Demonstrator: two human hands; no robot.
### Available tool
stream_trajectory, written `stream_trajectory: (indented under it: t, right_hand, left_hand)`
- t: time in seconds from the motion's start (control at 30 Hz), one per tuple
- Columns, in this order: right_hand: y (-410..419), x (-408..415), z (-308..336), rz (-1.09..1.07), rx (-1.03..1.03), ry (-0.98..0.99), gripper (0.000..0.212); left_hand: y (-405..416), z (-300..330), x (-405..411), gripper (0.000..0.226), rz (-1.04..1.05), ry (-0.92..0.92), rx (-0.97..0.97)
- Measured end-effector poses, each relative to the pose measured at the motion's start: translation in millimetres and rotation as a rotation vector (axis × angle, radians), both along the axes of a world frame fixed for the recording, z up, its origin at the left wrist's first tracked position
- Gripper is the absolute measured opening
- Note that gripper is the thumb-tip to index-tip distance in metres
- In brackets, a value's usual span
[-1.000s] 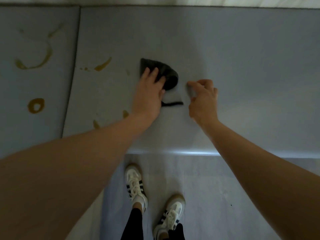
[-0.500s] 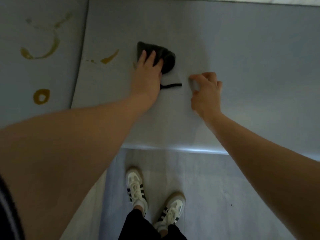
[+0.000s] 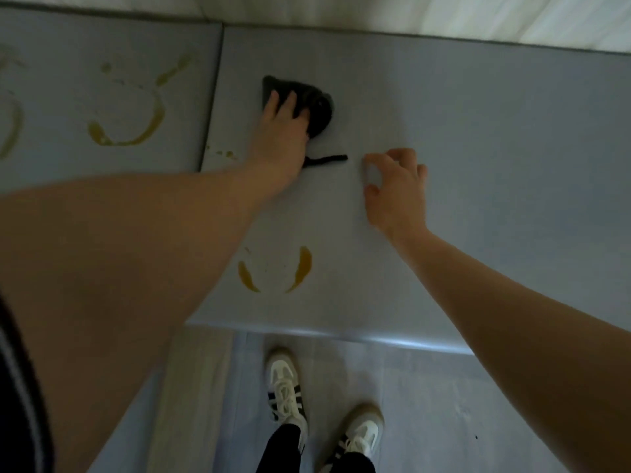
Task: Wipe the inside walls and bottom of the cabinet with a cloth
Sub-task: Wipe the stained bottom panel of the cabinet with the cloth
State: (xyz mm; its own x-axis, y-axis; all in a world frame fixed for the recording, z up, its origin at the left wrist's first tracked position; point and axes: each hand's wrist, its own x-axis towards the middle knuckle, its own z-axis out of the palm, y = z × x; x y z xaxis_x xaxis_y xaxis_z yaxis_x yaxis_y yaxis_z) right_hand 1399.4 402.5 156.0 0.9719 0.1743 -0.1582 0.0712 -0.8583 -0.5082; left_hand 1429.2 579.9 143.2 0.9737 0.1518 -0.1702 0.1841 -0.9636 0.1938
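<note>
Seen from the head camera, looking down, the person leans over a grey panel (image 3: 444, 131), the surface being wiped. The left hand (image 3: 278, 131) lies on a dark cloth (image 3: 317, 107) far back on that panel, near the seam with the neighbouring panel (image 3: 68, 46). Its fingers are stretched fairly straight over the cloth, pressing it flat; I cannot tell whether the thumb hooks under it. The right hand (image 3: 396, 186) rests just to the right, apart from the cloth, fingers curled with the tips touching the surface and holding nothing, as if bracing.

The cloth is bunched into a rough wedge. Its long axis runs from the pointed corner at the back left to the rounded bulk at the front right. A thin dark strand (image 3: 327, 159) trails out by the wrist, lying almost level and pointing at the right hand.

To do this stroke well, I'd keep the palm flat and the pressure even, then drag the cloth towards the front edge through the yellow-brown smears (image 3: 304, 268) below the forearm. The small specks (image 3: 225, 153) by the seam and the rings (image 3: 136, 131) on the neighbouring panel look untouched, so much appears left. Refolding to a clean face would avoid spreading residue.
</note>
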Motion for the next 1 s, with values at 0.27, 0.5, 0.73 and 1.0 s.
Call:
stream_trajectory:
  t: [0.27, 0.5, 0.73, 1.0]
  right_hand:
    - [42.9, 5.5, 5.6, 0.051, -0.01, 0.004, 0.038]
    - [64.6, 17.4, -1.8, 0.081, -0.052, -0.026, 0.044]
    - [68.9, 13.6, 2.0, 0.087, -0.074, 0.006, 0.044]
    - [85.5, 20.7, 0.4, 0.086, -0.036, -0.007, 0.043]
  left_hand:
    - [-13.0, -2.1, -78.1, 0.05, -0.108, -0.068, -0.077]
    - [53.4, -1.4, 3.1, 0.047, 0.06, -0.011, -0.007]
    - [41.1, -1.8, -57.8, 0.046, 0.078, -0.092, -0.138]
    - [66.6, 1.6, -28.7, 0.046, 0.022, -0.025, -0.138]
